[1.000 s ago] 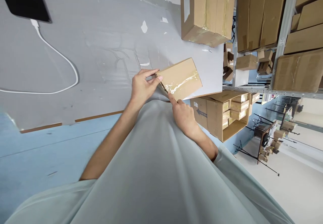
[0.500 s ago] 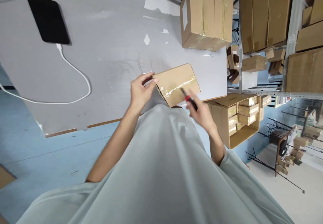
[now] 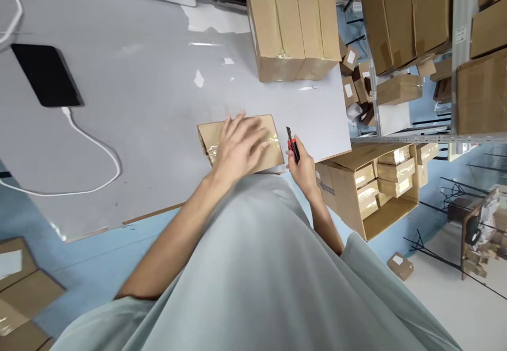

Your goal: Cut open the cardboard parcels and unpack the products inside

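Observation:
A small taped cardboard box point(image 3: 272, 148) lies on the grey table near its front edge. My left hand point(image 3: 240, 145) is over the top of it, fingers spread, covering much of the tape strip; whether the palm presses on the lid I cannot tell. To the right of the box, my right hand point(image 3: 301, 169) grips a red and black utility knife point(image 3: 293, 145). The knife's dark blade points away from me, apart from the cardboard.
A larger taped carton point(image 3: 293, 29) stands at the back of the table. A black phone point(image 3: 46, 75) with a white cable lies at the left. Beside the table's right edge, an open carton point(image 3: 344, 192) holds several small boxes. Shelves with cartons point(image 3: 407, 18) rise at the right.
My left hand has gone from holding the box's left corner to lying over its top. The knife has moved off the tape to the right of the box. My view has shifted too.

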The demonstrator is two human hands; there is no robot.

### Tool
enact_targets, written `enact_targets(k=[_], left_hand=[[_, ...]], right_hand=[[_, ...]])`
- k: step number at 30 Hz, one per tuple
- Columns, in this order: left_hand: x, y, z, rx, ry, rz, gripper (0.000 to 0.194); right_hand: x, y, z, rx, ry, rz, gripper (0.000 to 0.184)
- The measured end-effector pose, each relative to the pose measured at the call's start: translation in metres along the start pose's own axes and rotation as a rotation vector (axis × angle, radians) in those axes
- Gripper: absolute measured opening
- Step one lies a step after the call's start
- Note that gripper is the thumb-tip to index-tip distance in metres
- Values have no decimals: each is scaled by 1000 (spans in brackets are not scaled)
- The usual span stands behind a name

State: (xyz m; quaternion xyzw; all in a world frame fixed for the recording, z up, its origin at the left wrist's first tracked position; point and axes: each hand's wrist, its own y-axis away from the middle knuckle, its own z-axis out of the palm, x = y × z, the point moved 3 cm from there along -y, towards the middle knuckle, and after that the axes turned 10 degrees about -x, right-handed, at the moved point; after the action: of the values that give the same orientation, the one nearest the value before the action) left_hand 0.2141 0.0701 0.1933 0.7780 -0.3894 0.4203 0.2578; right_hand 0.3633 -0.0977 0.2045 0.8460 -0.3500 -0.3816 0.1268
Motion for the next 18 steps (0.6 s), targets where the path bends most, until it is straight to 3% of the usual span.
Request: enact_targets(k=[4, 11, 18], left_hand=[[-4, -7, 23, -53, -20, -4, 23], [-8, -4, 22, -50, -29, -30, 22], [-10, -1, 24, -64, -86, -13, 35]], right_hand=[[-2, 1, -7, -39, 18, -34, 61], [-13, 3, 0, -157, 58, -78, 63], [-18, 3, 10, -154, 131, -56, 64]])
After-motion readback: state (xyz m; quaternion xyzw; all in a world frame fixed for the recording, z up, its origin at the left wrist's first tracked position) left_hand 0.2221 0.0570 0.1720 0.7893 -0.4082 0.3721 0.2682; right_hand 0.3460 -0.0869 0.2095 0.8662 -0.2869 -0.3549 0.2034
